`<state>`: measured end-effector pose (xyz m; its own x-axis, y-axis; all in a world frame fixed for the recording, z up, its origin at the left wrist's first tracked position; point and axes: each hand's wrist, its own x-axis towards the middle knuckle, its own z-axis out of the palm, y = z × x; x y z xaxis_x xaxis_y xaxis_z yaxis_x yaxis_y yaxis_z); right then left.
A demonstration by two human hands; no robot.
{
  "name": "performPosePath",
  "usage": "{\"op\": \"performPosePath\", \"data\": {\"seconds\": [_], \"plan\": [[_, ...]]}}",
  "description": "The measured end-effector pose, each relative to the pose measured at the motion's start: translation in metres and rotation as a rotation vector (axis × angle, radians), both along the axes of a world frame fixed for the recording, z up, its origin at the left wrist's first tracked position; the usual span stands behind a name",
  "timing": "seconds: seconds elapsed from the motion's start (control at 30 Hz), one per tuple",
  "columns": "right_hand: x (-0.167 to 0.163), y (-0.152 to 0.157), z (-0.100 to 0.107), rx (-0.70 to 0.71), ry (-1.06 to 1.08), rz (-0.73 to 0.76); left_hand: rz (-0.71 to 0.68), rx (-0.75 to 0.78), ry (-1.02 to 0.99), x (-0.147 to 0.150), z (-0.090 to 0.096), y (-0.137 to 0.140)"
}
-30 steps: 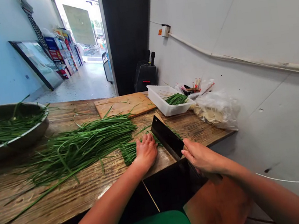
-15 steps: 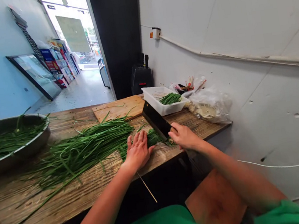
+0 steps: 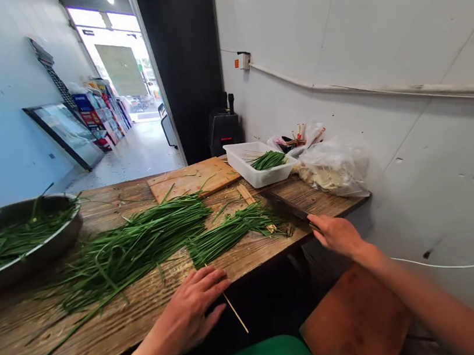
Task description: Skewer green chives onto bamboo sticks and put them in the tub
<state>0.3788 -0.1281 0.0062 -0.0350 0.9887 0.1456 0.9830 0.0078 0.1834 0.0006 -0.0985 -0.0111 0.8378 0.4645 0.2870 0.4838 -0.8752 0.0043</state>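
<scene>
My right hand point(image 3: 337, 235) grips the handle of a cleaver point(image 3: 283, 204), its dark blade lowered over the right part of the table. To the blade's left lies a short bundle of garlic chives point(image 3: 230, 234), with small pale pieces at its right end. My left hand point(image 3: 195, 304) is open at the table's front edge, fingers loosely spread, below the bundle. Close to its fingertips, a thin wooden skewer point(image 3: 237, 312) juts out past the edge. A larger pile of long chives point(image 3: 148, 237) spreads across the wooden table point(image 3: 87, 339) to the left.
A large pan point(image 3: 62, 232) of greens stands at far left. Behind the piles lies a wooden board point(image 3: 195, 176). A white plastic tray point(image 3: 259, 181) holds chives and sticks, beside a clear plastic bag point(image 3: 332, 167) against the wall. A brown stool point(image 3: 355, 325) stands below.
My left hand has lifted off the chive bundle and drawn back toward me to the table edge. My right hand has moved the cleaver right, away from the bundle, tilting the blade lower.
</scene>
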Motion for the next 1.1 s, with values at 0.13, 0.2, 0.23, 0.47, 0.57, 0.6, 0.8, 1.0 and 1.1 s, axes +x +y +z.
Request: {"op": "performPosePath", "data": {"seconds": [0.13,0.2,0.23,0.47,0.57,0.6,0.8,1.0,1.1], "plan": [[-0.011,0.009,-0.002,-0.026,-0.035,0.001,-0.057,0.11,-0.057,-0.001,-0.014,0.006],[-0.021,0.019,0.001,-0.042,-0.018,0.04,-0.082,0.174,-0.087,-0.004,-0.019,0.007],[-0.025,0.025,0.002,-0.051,-0.006,0.063,-0.089,0.201,-0.087,-0.005,-0.02,0.007],[-0.046,0.069,0.0,-0.078,0.018,0.118,-0.047,0.252,-0.134,-0.007,-0.024,-0.002],[-0.047,0.08,-0.002,-0.078,0.039,0.128,-0.001,0.236,-0.188,-0.01,-0.025,-0.004],[-0.047,0.082,-0.002,-0.077,0.049,0.132,0.005,0.23,-0.193,-0.011,-0.025,-0.005],[-0.034,0.093,0.003,-0.108,0.123,0.198,-0.013,0.234,-0.186,-0.02,-0.021,-0.008],[-0.045,0.095,0.019,-0.052,0.176,0.262,0.018,0.269,-0.228,-0.032,-0.024,-0.012],[-0.077,0.091,0.02,-0.02,0.198,0.43,-0.001,0.287,-0.182,-0.036,-0.025,-0.011]]}}
